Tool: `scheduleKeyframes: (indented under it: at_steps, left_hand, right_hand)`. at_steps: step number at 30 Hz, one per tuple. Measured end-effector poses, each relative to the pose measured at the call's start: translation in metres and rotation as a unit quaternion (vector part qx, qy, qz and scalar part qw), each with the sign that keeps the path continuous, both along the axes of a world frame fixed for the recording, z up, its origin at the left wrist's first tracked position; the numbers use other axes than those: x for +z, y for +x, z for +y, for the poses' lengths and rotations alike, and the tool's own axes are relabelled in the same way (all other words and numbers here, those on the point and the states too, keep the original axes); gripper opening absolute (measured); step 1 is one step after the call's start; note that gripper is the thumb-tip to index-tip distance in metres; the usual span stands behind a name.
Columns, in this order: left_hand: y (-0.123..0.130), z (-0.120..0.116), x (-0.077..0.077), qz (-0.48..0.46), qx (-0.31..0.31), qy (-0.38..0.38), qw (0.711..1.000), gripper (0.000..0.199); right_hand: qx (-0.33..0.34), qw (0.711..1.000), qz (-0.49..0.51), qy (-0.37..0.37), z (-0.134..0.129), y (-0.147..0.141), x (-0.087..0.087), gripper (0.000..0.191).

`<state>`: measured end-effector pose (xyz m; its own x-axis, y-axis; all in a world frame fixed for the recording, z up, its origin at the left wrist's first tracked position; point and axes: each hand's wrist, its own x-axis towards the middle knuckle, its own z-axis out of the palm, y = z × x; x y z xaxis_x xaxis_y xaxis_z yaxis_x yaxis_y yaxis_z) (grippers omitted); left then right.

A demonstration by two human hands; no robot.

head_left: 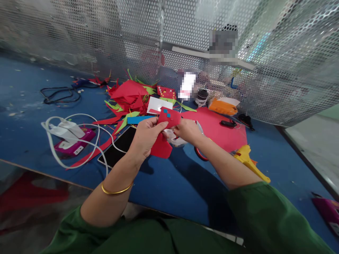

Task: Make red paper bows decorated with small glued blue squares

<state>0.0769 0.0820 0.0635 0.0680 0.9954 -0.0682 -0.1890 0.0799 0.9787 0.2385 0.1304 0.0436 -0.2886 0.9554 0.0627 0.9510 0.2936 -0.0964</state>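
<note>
A red piece [172, 117] with small blue squares on it is held up over the middle of the blue table. My left hand [148, 133] grips its left side, thumb on top. At its right edge the fingers of my right hand [187, 129] are pressed together; whether they pinch the piece or something tiny is hidden. Below the hands hangs or lies another red piece [161, 147]. Just behind my fingers is a whitish container [178, 140], partly covered. A white card [158, 105] and a blue strip [136, 120] lie close by.
Red and green scraps [129, 93] are heaped behind. At left, a purple power strip [75, 143] with white cables sits near a dark tablet [118, 146]. A red sheet [217, 128], an orange pack [224, 106] and a yellow glue gun [247, 158] lie right. Perforated metal panels [127, 31] stand behind.
</note>
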Motion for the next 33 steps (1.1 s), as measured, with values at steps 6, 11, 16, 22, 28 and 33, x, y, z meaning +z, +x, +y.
scheduleKeyframes:
  at_steps: [6,11,16,22,28,33]
  left_hand:
    - [-0.001,0.000,-0.002,-0.008,0.001,-0.005,1.000,0.020]
    - [0.000,0.000,-0.002,-0.014,-0.002,-0.001,1.000,0.017]
    - [0.001,0.001,-0.003,-0.019,-0.001,-0.008,1.000,0.015]
    - [0.002,-0.002,-0.002,-0.013,-0.018,-0.015,1.000,0.017]
    - [0.010,-0.014,0.000,0.009,-0.105,-0.025,0.994,0.018]
    - [0.018,-0.025,-0.003,0.063,-0.182,-0.017,0.981,0.016]
  right_hand:
    - [-0.051,0.989,0.141,-0.004,0.004,0.018,0.007,0.009]
    - [-0.077,0.955,0.284,-0.038,0.008,0.032,0.010,0.009]
    - [-0.086,0.902,0.417,-0.072,0.001,0.033,0.018,0.013]
    - [-0.094,0.827,0.547,-0.087,-0.027,0.034,0.027,0.016]
    - [-0.097,0.773,0.622,-0.081,-0.074,0.039,0.030,0.028]
    - [-0.120,0.767,0.628,-0.057,-0.105,0.042,0.026,0.026]
